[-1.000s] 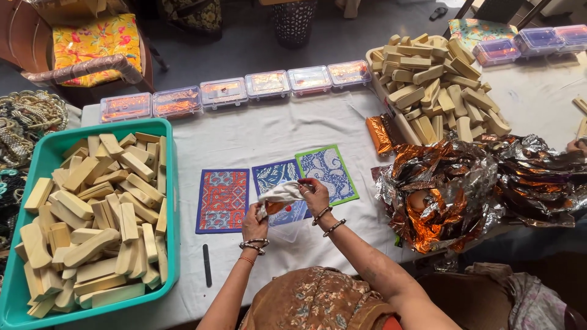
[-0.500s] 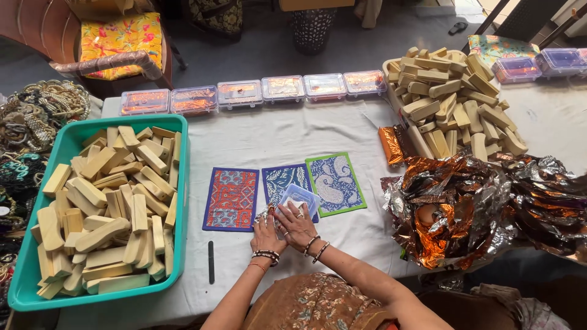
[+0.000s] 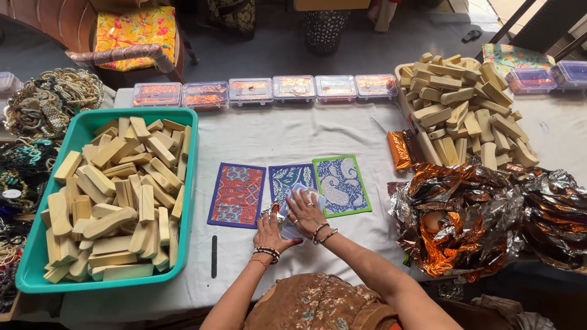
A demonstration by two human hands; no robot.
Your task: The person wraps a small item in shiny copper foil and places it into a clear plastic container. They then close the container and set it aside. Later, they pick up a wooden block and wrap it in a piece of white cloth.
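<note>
1. My right hand (image 3: 304, 208): laid flat, fingers spread, palm pressing a small clear plastic packet (image 3: 298, 211) onto the table; nothing gripped.
2. My left hand (image 3: 269, 231): just beside the right, fingers loosely curled at the packet's left edge, touching crinkled foil there; whether it grips, I cannot tell.
3. Packet: lies on the lower part of the blue patterned card (image 3: 292, 182), between the red patterned card (image 3: 236, 194) and the green-bordered card (image 3: 341, 185).
4. Teal tray (image 3: 194, 160) of wooden blocks: to my left.
5. Crumpled foil heap (image 3: 483, 214): to my right.
</note>
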